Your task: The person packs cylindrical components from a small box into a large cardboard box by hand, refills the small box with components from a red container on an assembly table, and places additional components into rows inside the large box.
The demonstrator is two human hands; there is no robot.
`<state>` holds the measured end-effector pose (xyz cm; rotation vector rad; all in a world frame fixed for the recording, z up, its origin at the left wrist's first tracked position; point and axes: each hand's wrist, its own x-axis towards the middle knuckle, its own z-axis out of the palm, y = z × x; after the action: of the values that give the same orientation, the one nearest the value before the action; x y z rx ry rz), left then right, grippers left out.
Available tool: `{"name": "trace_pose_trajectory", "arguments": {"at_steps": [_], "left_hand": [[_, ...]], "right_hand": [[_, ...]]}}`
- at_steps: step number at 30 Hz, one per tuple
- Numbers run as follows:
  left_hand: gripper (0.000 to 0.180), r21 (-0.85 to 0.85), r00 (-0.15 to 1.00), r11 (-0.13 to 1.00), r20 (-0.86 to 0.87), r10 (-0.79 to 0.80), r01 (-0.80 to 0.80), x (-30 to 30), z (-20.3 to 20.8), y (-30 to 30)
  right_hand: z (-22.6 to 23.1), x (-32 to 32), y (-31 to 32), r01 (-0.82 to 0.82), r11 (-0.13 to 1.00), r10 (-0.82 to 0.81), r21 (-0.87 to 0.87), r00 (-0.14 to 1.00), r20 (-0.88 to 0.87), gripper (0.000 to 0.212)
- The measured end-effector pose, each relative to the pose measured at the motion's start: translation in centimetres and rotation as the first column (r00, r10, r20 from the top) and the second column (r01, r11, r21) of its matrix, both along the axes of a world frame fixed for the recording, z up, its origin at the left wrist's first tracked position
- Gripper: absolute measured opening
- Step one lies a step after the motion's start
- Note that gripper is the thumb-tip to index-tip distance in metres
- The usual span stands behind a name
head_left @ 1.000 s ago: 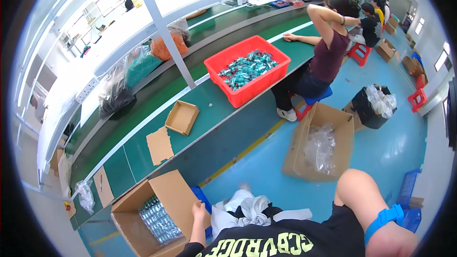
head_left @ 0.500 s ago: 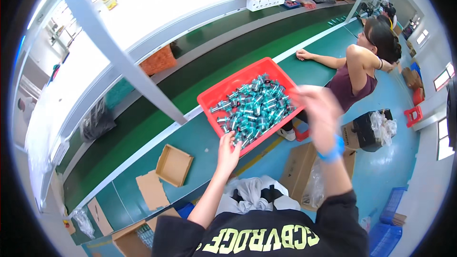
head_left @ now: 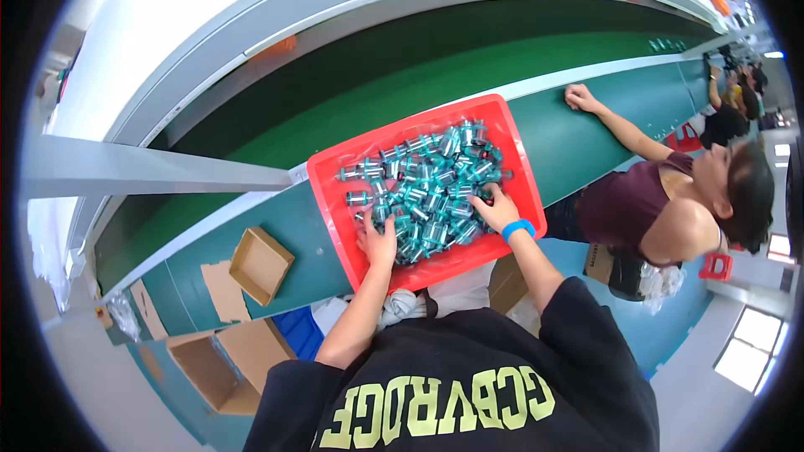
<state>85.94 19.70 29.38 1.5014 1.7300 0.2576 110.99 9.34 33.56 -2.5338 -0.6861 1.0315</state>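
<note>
A red plastic bin rests on the green worktop, full of small clear cylindrical parts with teal ends. Inside its near left part, my left hand lies on the pile with fingers spread among the pieces. My right hand, with a blue band at the wrist, reaches over the near right rim. Its thumb and fingers are apart and touch the parts; the fingertips are partly hidden among them. No single part is clearly gripped in either hand.
A shallow cardboard tray and a flat cardboard piece lie left of the bin. Below them stands an open carton. A grey post juts in from the left. A co-worker leans on the worktop at right.
My right hand has come from the bin's right side, where it was blurred, down into the parts. My left hand has moved from the rim onto the pile. The view has shifted closer.
</note>
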Motion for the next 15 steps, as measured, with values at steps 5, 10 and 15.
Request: {"name": "trace_pose_trajectory", "arguments": {"at_steps": [5, 10, 15], "left_hand": [[0.052, -0.377, 0.846, 0.915, 0.435, 0.309, -0.141, 0.6, 1.8, -0.2], [0.052, -0.599, 0.725, 0.793, 0.497, 0.476, -0.110, 1.6, 2.2, -0.6], [0.057, -0.698, 0.329, 0.689, 0.616, 0.716, -0.194, 1.7, 3.4, -0.7]], "right_hand": [[1.2, -2.1, 2.1, -0.054, 0.984, 0.093, 0.167, 0.968, -0.231, 0.065], [-1.1, -6.6, 3.2, 0.096, 0.969, -0.044, 0.228, 0.974, -0.223, 0.054], [-0.1, -10.5, 5.2, 0.151, 0.881, 0.046, 0.449, 0.916, -0.398, 0.047]]}}
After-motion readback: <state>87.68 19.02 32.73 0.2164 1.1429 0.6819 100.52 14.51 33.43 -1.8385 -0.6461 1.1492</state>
